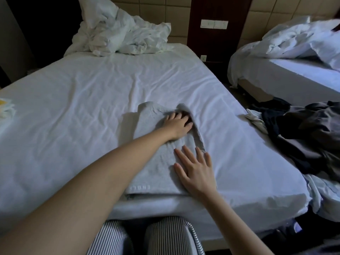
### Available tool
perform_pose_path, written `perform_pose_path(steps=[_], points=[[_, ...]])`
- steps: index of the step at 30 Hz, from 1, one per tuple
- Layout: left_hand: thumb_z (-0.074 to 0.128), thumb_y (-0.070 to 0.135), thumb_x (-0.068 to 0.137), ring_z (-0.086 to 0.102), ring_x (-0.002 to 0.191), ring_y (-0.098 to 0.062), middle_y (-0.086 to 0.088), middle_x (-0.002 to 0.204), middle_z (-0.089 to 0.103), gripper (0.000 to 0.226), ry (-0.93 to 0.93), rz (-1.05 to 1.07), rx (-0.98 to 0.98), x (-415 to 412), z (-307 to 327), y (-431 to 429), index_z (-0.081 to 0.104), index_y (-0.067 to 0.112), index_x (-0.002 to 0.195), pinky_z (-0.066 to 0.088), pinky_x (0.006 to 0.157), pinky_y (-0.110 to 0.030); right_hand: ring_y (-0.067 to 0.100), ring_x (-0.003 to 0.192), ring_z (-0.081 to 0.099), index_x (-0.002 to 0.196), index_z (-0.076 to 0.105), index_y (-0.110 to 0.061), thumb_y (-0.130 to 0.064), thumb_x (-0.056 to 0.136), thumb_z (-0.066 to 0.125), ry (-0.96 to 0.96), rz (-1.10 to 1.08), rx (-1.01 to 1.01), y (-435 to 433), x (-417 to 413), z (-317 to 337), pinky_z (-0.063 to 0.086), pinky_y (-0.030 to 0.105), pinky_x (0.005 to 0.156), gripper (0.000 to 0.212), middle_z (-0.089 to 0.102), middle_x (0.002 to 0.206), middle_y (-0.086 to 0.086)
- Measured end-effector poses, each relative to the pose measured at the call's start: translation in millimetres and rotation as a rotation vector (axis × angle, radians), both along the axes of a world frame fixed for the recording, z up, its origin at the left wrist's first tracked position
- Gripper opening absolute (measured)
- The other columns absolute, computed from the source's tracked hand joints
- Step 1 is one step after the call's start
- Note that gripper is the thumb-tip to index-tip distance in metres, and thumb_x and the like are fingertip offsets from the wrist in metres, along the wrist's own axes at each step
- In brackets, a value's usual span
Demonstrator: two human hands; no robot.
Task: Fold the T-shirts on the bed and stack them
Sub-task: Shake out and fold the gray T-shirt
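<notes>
1. The room is dim, so colours and small details are hard to read. The short line of letters near the front hem of the T-shirt (152, 162) cannot be made out.
2. At the left border a small white and yellow thing (5, 109) is cut off; what it is I cannot tell.
3. The heap of dark clothes (303, 135) at the right side of the bed (82, 107) is a shapeless mass, and single pieces are not clear in it.
4. The light grey T-shirt lies near the front edge of the bed, folded into a long narrow shape, with its collar end away from the person.
5. The left hand (179, 126) reaches across to the collar end, arm stretched out, palm down on the cloth. Its fingertips are at the dark neck opening, and whether they grasp the fabric or only press it cannot be told.
6. The right hand (195, 168) lies flat on the right edge of the T-shirt, released — fingers straight and spread, grasping nothing.
7. A crumpled white duvet (119, 34) is at the head of the bed, and a second bed (294, 70) stands to the right.
8. Striped trousers (165, 234) show at the bottom — only the knees.
</notes>
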State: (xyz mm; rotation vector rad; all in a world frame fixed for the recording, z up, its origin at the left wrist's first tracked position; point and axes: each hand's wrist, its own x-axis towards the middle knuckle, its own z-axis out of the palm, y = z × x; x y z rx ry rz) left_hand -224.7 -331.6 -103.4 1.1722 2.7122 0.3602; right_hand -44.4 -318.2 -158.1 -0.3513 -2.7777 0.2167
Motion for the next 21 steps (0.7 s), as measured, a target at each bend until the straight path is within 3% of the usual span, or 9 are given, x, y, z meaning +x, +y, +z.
perform_pose_path(steps=[3,6,11,13,16,21], points=[[0.023,0.045,0.101,0.001,0.146,-0.024,0.0,0.16,0.003,0.051,-0.056,0.004,0.111,-15,-4,23,0.013,0.035,0.15,0.003,0.116,-0.042,0.036,0.118,0.052,0.129,0.053,-0.034,-0.053,0.093,0.025,0.057,-0.001,0.022,2,-1,-3,0.024,0.043,0.096,0.049,0.057,0.132,-0.002],[0.023,0.042,0.101,0.01,0.145,-0.019,0.002,0.159,0.012,0.049,0.068,0.049,0.077,-18,-27,28,0.022,0.033,0.149,0.005,0.116,-0.038,0.036,0.12,0.051,0.129,0.054,-0.035,-0.056,0.095,0.022,0.076,0.001,0.0,3,-3,-4,0.025,0.044,0.097,0.051,0.057,0.132,-0.003],[0.034,0.034,0.1,0.02,0.143,-0.021,-0.001,0.153,0.031,0.044,0.246,0.012,0.265,-15,-14,3,0.038,0.027,0.144,0.012,0.112,-0.034,0.036,0.119,0.052,0.127,0.055,-0.035,-0.051,0.09,0.033,0.117,-0.012,-0.003,2,-2,-4,0.025,0.043,0.097,0.045,0.058,0.13,-0.005],[0.028,0.042,0.099,0.016,0.144,-0.021,0.001,0.155,0.026,0.047,0.288,0.077,0.199,-25,-21,-33,0.034,0.033,0.145,0.009,0.114,-0.036,0.035,0.118,0.053,0.126,0.055,-0.036,-0.05,0.09,0.034,0.128,-0.01,0.007,2,-2,-2,0.025,0.043,0.096,0.045,0.058,0.129,-0.006],[0.019,0.05,0.1,0.001,0.146,-0.021,0.005,0.16,0.003,0.049,0.042,0.16,-0.049,-32,-31,-67,0.014,0.043,0.148,-0.001,0.116,-0.04,0.035,0.118,0.053,0.126,0.056,-0.036,-0.05,0.09,0.033,0.129,-0.011,0.017,1,-5,-3,0.024,0.042,0.095,0.045,0.059,0.129,-0.006],[0.016,0.059,0.096,-0.008,0.146,-0.025,0.012,0.159,0.001,0.051,-0.052,0.108,-0.169,-65,-9,-51,0.016,0.047,0.146,-0.008,0.116,-0.048,0.035,0.121,0.051,0.129,0.054,-0.036,-0.052,0.091,0.031,0.086,-0.016,0.001,2,-3,-3,0.025,0.043,0.097,0.047,0.057,0.132,-0.005]])
